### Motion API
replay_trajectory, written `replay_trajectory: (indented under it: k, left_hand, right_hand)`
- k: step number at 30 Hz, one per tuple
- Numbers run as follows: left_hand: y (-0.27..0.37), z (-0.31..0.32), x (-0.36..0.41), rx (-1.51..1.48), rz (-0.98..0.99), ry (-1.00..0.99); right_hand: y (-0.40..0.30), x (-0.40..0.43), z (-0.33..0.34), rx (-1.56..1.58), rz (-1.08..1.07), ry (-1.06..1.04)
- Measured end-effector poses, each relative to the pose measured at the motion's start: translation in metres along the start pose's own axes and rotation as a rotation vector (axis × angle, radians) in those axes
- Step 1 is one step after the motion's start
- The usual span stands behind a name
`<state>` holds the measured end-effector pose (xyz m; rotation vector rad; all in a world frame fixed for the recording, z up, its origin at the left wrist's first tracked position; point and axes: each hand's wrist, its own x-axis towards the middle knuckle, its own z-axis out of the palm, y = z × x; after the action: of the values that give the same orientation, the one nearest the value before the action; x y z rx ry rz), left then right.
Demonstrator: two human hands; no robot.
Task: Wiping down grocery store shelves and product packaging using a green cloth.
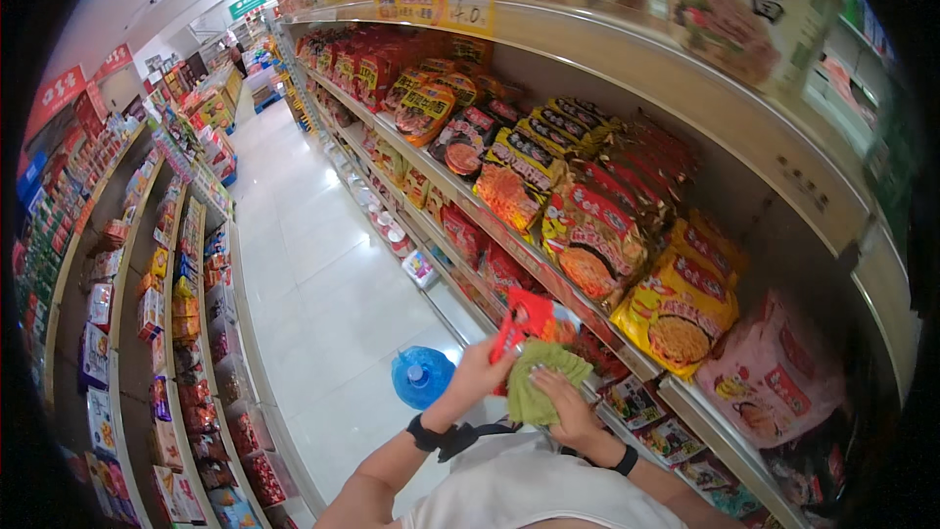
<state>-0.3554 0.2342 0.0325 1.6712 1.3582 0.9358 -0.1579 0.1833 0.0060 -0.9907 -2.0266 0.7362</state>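
My left hand [472,376] grips a red plastic food packet [534,314] by its lower left end, in front of the shelving. A green cloth [543,380] is bunched in my right hand [567,405], pressed up against the lower part of that packet and covering some of it. Both hands meet close before my body, just below the edge of the instant noodle shelf. Bagged instant noodles stand nearest to them, among them a yellow pack [679,301] and a brown-gold pack [596,239].
On the tiled floor [294,294] left of my hands stands a blue water jug [424,378]. The shelf unit's front edge [543,272] runs close on my right. Across the aisle, another shelf unit [121,294] holds packaged snacks. A person [237,57] is far down the aisle.
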Motion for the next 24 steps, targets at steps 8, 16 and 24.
replay_trajectory:
  k: [8, 16, 24]
  left_hand:
    - [0.023, 0.035, -0.044, -0.174, -0.027, -0.309]
    - [-0.019, 0.06, -0.095, -0.74, -0.425, -0.103]
    - [0.015, 0.078, -0.13, -0.86, -0.407, -0.425]
  right_hand:
    - [-0.019, 0.002, -0.057, -0.236, -0.063, 0.074]
    - [-0.038, -0.063, -0.045, -0.367, -0.269, -0.265]
    - [-0.052, -0.108, -0.099, -0.284, -0.172, 0.078]
